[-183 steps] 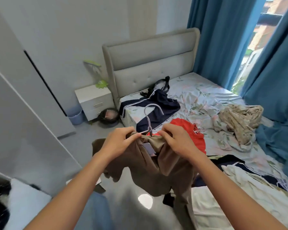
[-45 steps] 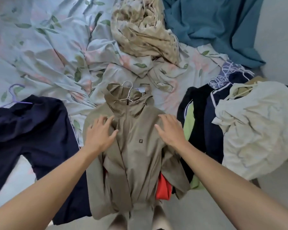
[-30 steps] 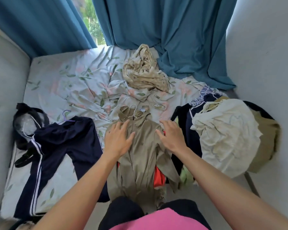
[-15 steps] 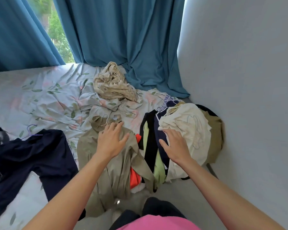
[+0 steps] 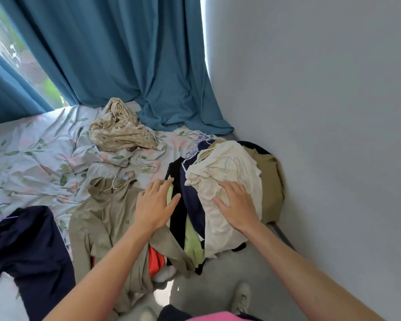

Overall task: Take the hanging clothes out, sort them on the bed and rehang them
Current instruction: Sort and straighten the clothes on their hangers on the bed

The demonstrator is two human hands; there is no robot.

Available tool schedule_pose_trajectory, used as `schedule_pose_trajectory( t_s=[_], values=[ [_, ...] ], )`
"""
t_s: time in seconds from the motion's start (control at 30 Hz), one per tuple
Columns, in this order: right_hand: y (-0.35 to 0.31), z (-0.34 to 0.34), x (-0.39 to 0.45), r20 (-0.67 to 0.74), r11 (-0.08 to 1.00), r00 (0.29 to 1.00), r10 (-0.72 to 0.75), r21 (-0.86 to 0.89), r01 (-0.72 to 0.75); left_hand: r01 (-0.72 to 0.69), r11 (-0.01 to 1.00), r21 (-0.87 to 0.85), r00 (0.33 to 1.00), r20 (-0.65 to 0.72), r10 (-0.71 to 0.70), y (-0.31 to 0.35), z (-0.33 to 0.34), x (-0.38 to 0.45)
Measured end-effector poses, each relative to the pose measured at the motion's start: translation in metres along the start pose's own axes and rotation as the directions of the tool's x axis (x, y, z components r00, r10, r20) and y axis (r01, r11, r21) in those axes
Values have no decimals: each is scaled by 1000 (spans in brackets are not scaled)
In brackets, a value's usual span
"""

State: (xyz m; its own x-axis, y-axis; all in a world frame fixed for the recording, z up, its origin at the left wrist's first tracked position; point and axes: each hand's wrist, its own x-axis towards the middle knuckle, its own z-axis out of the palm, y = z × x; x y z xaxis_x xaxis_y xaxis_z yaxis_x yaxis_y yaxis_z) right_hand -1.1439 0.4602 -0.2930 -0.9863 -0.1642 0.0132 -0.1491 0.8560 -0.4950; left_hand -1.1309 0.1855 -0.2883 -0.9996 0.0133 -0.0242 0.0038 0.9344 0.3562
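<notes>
A khaki hooded jacket (image 5: 102, 218) lies flat on the bed on a white hanger (image 5: 110, 181), over an orange garment (image 5: 155, 260). To its right sits a heap of hung clothes: black, lime green (image 5: 192, 242), navy (image 5: 192, 200) and a cream garment (image 5: 227, 167) on top. My left hand (image 5: 154, 205) is spread open at the jacket's right edge, fingertips at the black and green pieces. Palm down, my right hand (image 5: 235, 202) rests flat on the cream garment.
Navy trousers (image 5: 26, 246) on a purple hanger (image 5: 2, 210) lie at the left. A crumpled beige cloth (image 5: 118, 128) sits further back on the floral sheet (image 5: 33, 158). Teal curtains (image 5: 125, 61) hang behind; a grey wall (image 5: 333, 135) closes the right side.
Both hands left the khaki jacket and moved right. The right one settled on the cream garment, and the left slid to the jacket's right edge. The view swung right.
</notes>
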Motion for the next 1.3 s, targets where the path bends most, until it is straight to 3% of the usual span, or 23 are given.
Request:
schedule_pose_trajectory(
  t_s=[0.2, 0.4, 0.93, 1.3],
  values=[
    [93, -47, 30, 75, 996, 993, -90, -14, 91, 79, 995, 60, 997, -8, -78, 74, 24, 27],
    [130, -63, 68, 154, 993, 981, -116, -3, 118, 160, 986, 55, 987, -12, -159, 113, 33, 41],
    [196, -83, 198, 194, 992, 977, -88, -75, 105, 142, 990, 1, 990, -1, -142, 144, 68, 194],
    [271, -45, 346, 390, 977, 902, -186, -27, 213, 333, 943, -5, 940, 85, -331, 162, 149, 287]
  ],
)
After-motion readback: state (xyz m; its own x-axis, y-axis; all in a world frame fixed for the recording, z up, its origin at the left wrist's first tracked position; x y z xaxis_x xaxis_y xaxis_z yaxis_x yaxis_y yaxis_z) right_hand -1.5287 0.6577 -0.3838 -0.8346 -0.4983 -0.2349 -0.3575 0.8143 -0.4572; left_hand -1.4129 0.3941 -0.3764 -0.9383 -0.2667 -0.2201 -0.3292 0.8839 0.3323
